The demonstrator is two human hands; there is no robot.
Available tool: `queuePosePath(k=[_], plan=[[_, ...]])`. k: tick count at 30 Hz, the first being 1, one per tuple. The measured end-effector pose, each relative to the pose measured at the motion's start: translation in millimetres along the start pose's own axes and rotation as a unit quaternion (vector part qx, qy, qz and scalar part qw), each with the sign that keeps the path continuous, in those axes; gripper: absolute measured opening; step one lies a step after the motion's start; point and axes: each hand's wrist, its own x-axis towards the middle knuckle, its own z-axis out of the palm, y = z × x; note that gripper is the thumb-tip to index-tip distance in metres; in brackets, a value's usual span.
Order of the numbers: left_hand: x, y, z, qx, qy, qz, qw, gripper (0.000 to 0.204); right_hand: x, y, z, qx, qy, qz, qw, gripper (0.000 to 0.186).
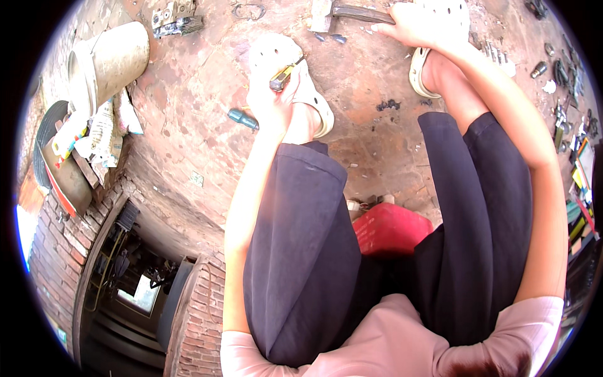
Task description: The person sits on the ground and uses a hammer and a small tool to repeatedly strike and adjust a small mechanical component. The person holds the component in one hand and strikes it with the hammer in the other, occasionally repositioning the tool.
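My left hand [274, 107] is closed around the yellow-and-black handle of a screwdriver [282, 78], above my left clog [321, 112]. Its dark shaft points up and to the right. Beside that hand, a teal handle [242, 118] lies on the ground, its far end hidden by the hand. My right hand [411, 28] grips the end of a hammer's dark handle [359, 12] in front of my right clog [418, 74]. The hammer's pale metal head [321, 17] points left, close to the ground. Two small dark pieces [330, 38] lie just below it.
A dirty white bucket [122, 56] lies tipped at left, near bags [103, 138] and a brick-edged opening [94, 264]. Metal parts [177, 22] sit at the far left; more parts and tools [565, 75] line the right. A red seat [392, 229] is beneath me.
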Motion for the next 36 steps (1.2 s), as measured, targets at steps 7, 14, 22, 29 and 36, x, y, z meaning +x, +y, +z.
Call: queuePosePath(k=[7, 14, 22, 29, 36], plan=[[-1.9, 0.4, -2.5, 0.054, -0.098, 0.103, 0.988, 0.029, -17.0, -14.0, -11.5, 0.056, 0.034, -0.014, 0.998, 0.057], [-3.8, -6.4, -0.6, 0.016, -0.072, 0.064, 0.995, 0.028, -33.0, -12.6, -26.0, 0.13, 0.048, -0.061, 0.989, 0.054], [-3.9, -5.5, -4.5, -0.008, -0.053, 0.017, 0.998, 0.026, -75.9, -19.4, -71.4, 0.118, 0.292, -0.121, 0.941, 0.038], [-2.6, 2.1, -1.5, -0.038, -0.05, -0.002, 0.998, 0.024, -27.0, 13.1, -15.8, 0.099, 0.249, -0.046, 0.962, 0.046], [-4.8, -0.5, -4.9, -0.02, -0.07, -0.021, 0.997, 0.023, -32.0, 20.8, 2.5, 0.116, 0.178, -0.098, 0.972, 0.048]])
